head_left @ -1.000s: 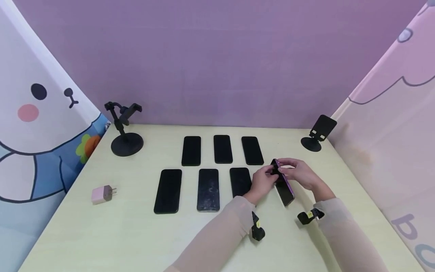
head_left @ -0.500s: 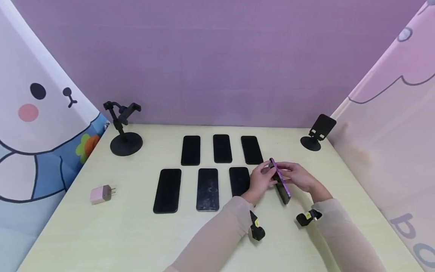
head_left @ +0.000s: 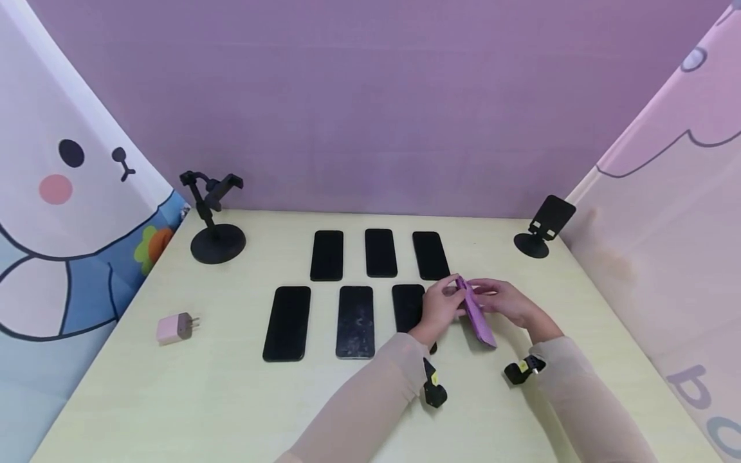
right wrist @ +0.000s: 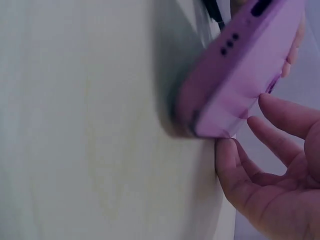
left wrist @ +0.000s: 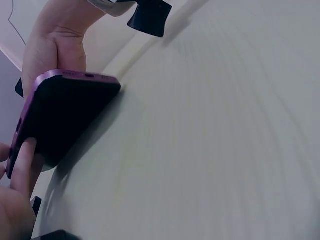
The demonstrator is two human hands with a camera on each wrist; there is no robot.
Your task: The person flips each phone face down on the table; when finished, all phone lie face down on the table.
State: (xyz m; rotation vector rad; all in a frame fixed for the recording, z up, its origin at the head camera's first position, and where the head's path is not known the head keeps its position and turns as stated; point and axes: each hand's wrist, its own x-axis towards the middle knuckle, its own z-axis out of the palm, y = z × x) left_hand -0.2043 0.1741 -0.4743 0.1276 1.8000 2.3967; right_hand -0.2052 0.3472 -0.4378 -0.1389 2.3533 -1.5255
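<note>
A: What's different?
B: Purple phone (head_left: 478, 325), right of centre, lower half of the head frame. It's been turned. A second ago its black screen (left wrist: 70, 110) faced the head camera, purple only a thin rim along the right.
A: Midway?
B: Half a second ago, tilted more: purple edge wider, dark face narrower.
A: Now?
B: Purple back toward the head camera, screen turned out of that view.
A: Hands?
B: Shifted a bit. Left hand (head_left: 440, 310) toward frame left, right hand (head_left: 514, 305) slightly left and down.
A: Phone's position?
B: Upper end a touch further left too, nearer frame middle.
</note>
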